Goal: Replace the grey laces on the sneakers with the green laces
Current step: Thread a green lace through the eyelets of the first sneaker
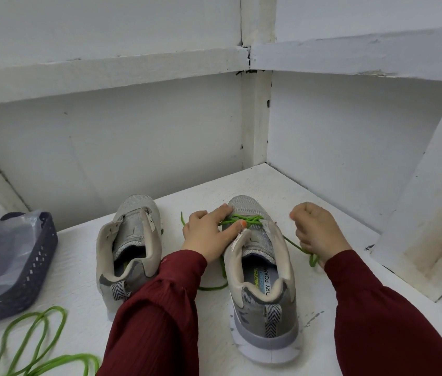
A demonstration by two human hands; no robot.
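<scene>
Pinning green lace [249,219] crossings flat under straight fingers of left hand [206,232], clenching its tail in right hand [314,229] just beside; best drawing slack outward evenly, steadying sneaker [266,316].

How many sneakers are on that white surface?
2. The left sneaker stands near the basket, with no lace visible in it. The right sneaker stands beside it, partly threaded with a green lace, the left hand resting on its front. None seems hidden.
</scene>
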